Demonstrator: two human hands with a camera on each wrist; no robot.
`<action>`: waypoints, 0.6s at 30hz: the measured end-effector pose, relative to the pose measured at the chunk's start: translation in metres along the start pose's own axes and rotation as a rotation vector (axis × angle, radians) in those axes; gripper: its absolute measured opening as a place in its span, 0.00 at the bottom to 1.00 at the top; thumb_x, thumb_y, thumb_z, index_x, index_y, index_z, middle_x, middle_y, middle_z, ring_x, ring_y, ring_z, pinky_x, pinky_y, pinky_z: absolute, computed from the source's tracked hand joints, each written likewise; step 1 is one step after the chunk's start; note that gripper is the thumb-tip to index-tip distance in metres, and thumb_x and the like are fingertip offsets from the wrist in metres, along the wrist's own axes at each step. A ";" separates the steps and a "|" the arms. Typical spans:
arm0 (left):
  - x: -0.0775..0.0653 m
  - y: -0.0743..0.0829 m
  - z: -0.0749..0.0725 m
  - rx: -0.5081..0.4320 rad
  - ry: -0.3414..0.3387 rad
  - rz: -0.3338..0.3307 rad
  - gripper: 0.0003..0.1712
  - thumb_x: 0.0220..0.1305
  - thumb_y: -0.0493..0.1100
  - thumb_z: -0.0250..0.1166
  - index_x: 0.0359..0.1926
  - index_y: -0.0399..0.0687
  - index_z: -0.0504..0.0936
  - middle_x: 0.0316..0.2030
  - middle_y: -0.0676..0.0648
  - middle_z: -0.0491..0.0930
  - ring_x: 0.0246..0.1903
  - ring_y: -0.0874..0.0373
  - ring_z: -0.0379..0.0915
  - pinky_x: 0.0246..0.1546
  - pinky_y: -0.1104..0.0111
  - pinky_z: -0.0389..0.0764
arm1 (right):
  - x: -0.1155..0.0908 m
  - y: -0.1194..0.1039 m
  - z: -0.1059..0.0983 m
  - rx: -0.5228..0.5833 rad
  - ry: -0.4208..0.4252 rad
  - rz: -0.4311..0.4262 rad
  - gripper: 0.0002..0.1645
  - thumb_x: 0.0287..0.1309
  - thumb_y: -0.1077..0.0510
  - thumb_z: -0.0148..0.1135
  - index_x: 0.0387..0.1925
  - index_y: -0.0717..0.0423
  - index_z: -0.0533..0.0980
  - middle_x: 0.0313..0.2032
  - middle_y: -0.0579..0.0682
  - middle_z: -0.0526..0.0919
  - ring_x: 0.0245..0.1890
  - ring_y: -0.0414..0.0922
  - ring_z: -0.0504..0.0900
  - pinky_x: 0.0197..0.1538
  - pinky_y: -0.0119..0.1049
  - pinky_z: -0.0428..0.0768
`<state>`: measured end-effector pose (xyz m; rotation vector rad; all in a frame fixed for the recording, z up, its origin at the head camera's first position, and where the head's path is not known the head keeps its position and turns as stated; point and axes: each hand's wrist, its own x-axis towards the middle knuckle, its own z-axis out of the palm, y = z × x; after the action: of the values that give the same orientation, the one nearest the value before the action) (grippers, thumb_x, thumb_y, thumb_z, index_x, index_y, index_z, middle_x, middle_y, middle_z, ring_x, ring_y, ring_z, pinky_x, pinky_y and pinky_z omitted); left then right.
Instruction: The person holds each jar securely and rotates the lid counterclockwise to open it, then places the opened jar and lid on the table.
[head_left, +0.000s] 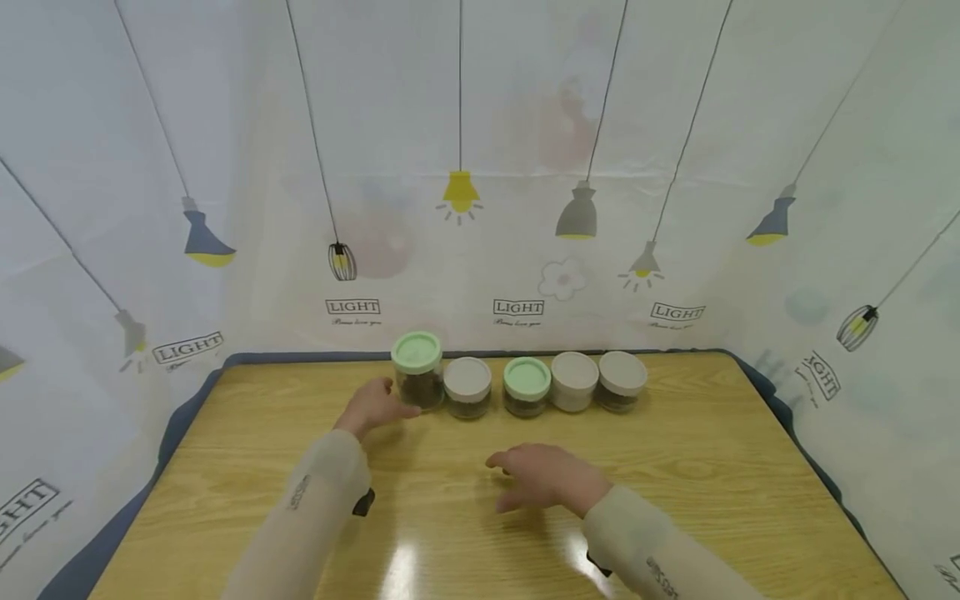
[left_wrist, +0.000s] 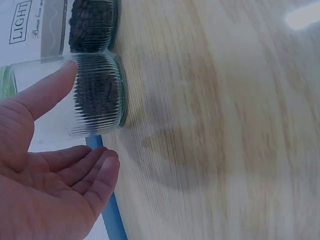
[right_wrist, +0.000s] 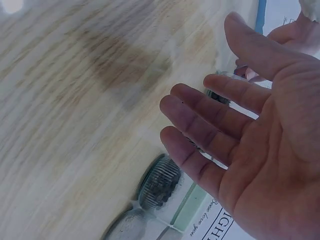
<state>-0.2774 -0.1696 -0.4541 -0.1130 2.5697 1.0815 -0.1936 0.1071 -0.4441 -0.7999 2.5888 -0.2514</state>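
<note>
My left hand [head_left: 372, 407] reaches to the left side of a tall glass jar [head_left: 420, 387] with a mint-green lid and dark contents. In the left wrist view, the thumb overlaps the jar's ribbed wall [left_wrist: 97, 95], while the loosely bent fingers [left_wrist: 95, 172] lie beyond its side. Nothing is gripped. My right hand [head_left: 551, 477] hovers over the table in front of the row, holding nothing. Its spread fingers [right_wrist: 205, 132] show in the right wrist view, palm toward the camera. Beside the tall jar sits a short jar [head_left: 468, 388] with a whitish lid.
Further right along the back of the wooden table [head_left: 450, 475] stand a short green-lidded jar [head_left: 527, 387], a pale-filled jar with a whitish lid [head_left: 574, 382] and another white-lidded jar [head_left: 622, 382] with dark contents. A lamp-print cloth [head_left: 405, 108] hangs behind and at both sides.
</note>
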 end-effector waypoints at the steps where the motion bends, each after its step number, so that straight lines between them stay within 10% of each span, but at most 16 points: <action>1: 0.002 0.001 0.000 -0.021 0.001 -0.009 0.50 0.57 0.51 0.70 0.71 0.32 0.57 0.70 0.30 0.59 0.68 0.33 0.57 0.66 0.42 0.63 | 0.001 -0.001 -0.001 -0.008 0.002 -0.004 0.36 0.55 0.39 0.68 0.63 0.47 0.72 0.52 0.48 0.83 0.54 0.46 0.80 0.58 0.45 0.77; 18: 0.026 0.000 0.011 -0.153 0.031 0.026 0.54 0.53 0.51 0.75 0.73 0.37 0.55 0.73 0.33 0.55 0.72 0.35 0.50 0.70 0.44 0.56 | 0.016 -0.003 -0.007 -0.006 -0.025 0.016 0.38 0.55 0.37 0.66 0.64 0.46 0.70 0.52 0.47 0.83 0.54 0.45 0.80 0.58 0.45 0.77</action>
<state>-0.2988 -0.1609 -0.4703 -0.1358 2.5189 1.2956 -0.2068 0.0961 -0.4428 -0.7794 2.5727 -0.2277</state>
